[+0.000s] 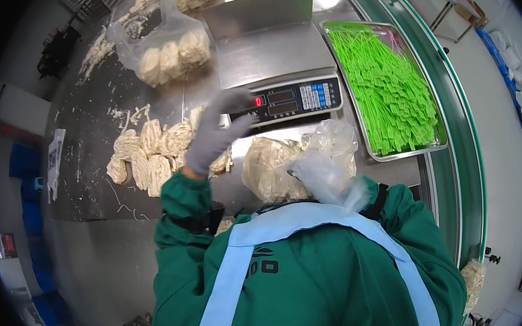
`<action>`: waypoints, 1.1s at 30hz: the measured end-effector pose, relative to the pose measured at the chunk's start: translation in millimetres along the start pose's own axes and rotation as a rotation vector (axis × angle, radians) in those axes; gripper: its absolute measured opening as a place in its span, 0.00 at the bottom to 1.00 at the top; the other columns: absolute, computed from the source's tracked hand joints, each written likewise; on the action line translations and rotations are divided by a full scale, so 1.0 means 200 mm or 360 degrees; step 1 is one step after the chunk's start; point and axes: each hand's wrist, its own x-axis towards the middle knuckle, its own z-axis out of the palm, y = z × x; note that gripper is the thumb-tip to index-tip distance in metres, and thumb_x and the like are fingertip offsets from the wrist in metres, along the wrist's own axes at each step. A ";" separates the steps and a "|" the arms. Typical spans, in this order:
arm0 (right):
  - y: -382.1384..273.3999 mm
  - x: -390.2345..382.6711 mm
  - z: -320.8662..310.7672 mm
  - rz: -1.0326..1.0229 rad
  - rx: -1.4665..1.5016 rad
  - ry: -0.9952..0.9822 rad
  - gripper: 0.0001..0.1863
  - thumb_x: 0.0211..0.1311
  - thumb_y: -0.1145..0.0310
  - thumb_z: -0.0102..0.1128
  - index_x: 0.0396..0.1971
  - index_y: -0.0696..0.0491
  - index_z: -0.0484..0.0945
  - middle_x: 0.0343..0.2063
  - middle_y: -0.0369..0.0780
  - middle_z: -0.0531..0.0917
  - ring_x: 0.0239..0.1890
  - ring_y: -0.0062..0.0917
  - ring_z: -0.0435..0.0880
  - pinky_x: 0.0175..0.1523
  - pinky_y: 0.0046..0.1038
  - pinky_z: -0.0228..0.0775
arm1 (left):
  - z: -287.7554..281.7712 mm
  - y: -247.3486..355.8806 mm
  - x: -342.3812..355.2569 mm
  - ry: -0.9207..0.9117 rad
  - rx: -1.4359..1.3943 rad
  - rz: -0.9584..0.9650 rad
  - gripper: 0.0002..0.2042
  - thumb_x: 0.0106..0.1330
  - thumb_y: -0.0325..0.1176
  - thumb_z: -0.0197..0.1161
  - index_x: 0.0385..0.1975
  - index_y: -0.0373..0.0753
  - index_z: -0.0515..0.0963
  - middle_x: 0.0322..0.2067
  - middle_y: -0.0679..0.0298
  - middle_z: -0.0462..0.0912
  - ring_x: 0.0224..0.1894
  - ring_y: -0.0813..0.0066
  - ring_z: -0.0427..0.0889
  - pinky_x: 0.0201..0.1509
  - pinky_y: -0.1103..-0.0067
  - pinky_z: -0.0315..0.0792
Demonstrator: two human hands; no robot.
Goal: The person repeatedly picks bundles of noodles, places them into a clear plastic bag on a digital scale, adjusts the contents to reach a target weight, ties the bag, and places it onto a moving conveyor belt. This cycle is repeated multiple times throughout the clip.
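Note:
My left hand (214, 136), in a grey glove, is raised over the right edge of a pile of pale noodle bundles (153, 154), just below the black scale (282, 103), with its fingers apart and nothing seen in them. My right hand (319, 179) is low among clear plastic bags (337, 140), beside a bag of noodles (267, 165) lying below the scale; its fingers are mostly hidden by the blurred plastic.
A steel tray of green plastic ties (382, 88) stands right of the scale, beside a green-edged conveyor (462, 162). Bagged noodles (172, 58) lie behind the pile on the steel table (84, 155). Blue bins (31, 204) stand on the floor at left.

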 end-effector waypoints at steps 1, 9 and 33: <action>-0.01 0.01 0.00 -0.0047 0.0065 -0.0008 0.13 0.65 0.73 0.50 0.46 0.61 0.75 0.37 0.46 0.77 0.43 0.34 0.75 0.51 0.31 0.67 | -0.03 -0.01 -0.03 0.0099 0.0370 0.0064 0.27 0.53 0.34 0.72 0.54 0.38 0.72 0.51 0.59 0.75 0.54 0.67 0.74 0.63 0.72 0.65; -0.05 0.15 -0.02 0.0233 -0.0433 -0.0053 0.12 0.57 0.65 0.58 0.38 0.56 0.78 0.33 0.44 0.80 0.37 0.40 0.79 0.43 0.37 0.70 | 0.35 -0.52 -0.24 -0.0686 0.1583 -0.0017 0.56 0.41 0.60 0.70 0.68 0.34 0.51 0.67 0.46 0.53 0.71 0.45 0.45 0.73 0.55 0.37; 0.33 0.07 0.18 -0.0014 -0.0870 0.0145 0.15 0.59 0.62 0.57 0.44 0.52 0.78 0.39 0.41 0.82 0.42 0.36 0.80 0.53 0.40 0.67 | 0.12 -0.60 -0.20 -0.0555 0.0057 -0.0378 0.31 0.63 0.44 0.62 0.63 0.35 0.64 0.59 0.54 0.70 0.63 0.64 0.67 0.67 0.72 0.59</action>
